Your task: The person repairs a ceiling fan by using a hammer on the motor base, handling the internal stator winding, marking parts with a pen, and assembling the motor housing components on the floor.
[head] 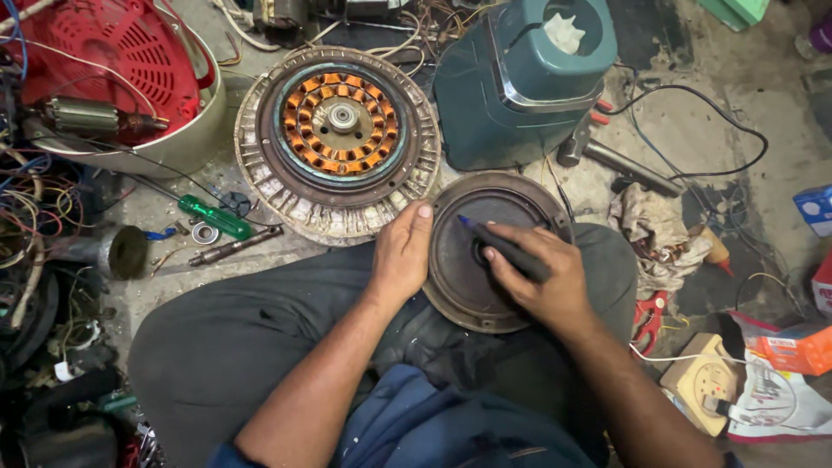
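Two hands of mine worked over a round dark metal motor cover that lay tilted on my lap, against my dark trousers. Far to my left sat a red fan grille in a pale bowl-shaped housing, with a motor armature lying across it, and a tangle of coloured wires below. Nearer, on the grimy floor, lay a green-handled screwdriver beside a small bearing ring and a steel shaft. A fan motor stator with copper windings rested in its ribbed casing, just beyond the cover. My left hand lay flat on the cover's left rim, fingers together, steadying rather than clasping it. My right hand was closed around a dark-handled tool, its blue tip pointing up-left across the cover's face near the centre. Behind stood a teal blender base, then a hammer, a dirty rag, red pliers, and a cream socket block.
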